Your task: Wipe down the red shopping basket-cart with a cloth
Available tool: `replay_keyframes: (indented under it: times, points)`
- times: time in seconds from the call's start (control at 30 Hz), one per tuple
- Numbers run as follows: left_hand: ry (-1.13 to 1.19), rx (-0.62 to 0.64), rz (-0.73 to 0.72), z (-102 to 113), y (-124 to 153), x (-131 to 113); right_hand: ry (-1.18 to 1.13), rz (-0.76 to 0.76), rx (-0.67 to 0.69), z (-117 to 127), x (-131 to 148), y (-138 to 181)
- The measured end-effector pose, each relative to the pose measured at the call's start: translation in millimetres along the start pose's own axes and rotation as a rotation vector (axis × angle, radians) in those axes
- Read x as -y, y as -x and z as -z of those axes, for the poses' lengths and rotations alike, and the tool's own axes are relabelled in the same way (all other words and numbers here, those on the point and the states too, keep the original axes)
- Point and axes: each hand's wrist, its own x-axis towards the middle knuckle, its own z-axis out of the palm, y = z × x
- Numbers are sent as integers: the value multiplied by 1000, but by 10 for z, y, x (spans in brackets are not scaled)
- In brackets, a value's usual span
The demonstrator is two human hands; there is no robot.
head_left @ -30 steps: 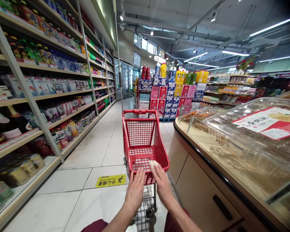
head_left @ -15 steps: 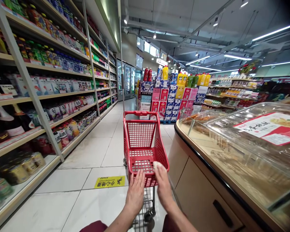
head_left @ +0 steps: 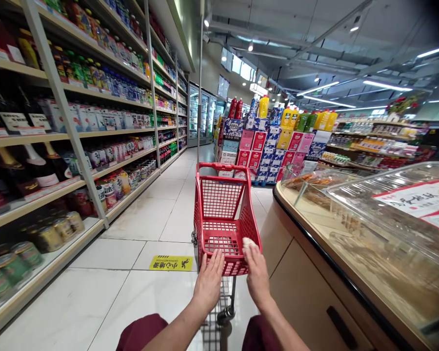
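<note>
A small red plastic shopping cart [head_left: 258, 219] stands straight ahead of me, its basket bare inside and its handle bar at the far end. My left hand [head_left: 209, 280] lies on the near rim of the basket with its fingers stretched out flat. At the near right corner, my right hand [head_left: 256, 275] is closed around a crumpled white cloth [head_left: 247, 243], pressing it against the rim. Most of the cloth is hidden under the fingers. Below the basket, a grey caster wheel [head_left: 226, 315] shows on the tiled floor.
Drink shelves [head_left: 122, 165] line the left side. A glass-edged food counter [head_left: 278, 192] with clear plastic boxes [head_left: 388, 214] stands close on the right. Stacked drink cartons [head_left: 259, 141] are beyond the cart. A yellow floor sticker [head_left: 171, 263] lies left of it. A thin pole [head_left: 199, 87] rises beside the handle.
My view has turned slightly left, so the shelves, cart and counter sit further right in the picture. Both hands stay at the near rim, and the white cloth remains in the right one.
</note>
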Motion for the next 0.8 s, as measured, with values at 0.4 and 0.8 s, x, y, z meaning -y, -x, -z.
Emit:
replay_keyframes:
  times: [0.4, 0.8]
  points:
    - [64, 89, 40, 33, -29, -28, -38, -40, 16, 85, -91, -33]
    - [50, 74, 32, 29, -12, -32, -102, 43, 67, 47, -49, 50]
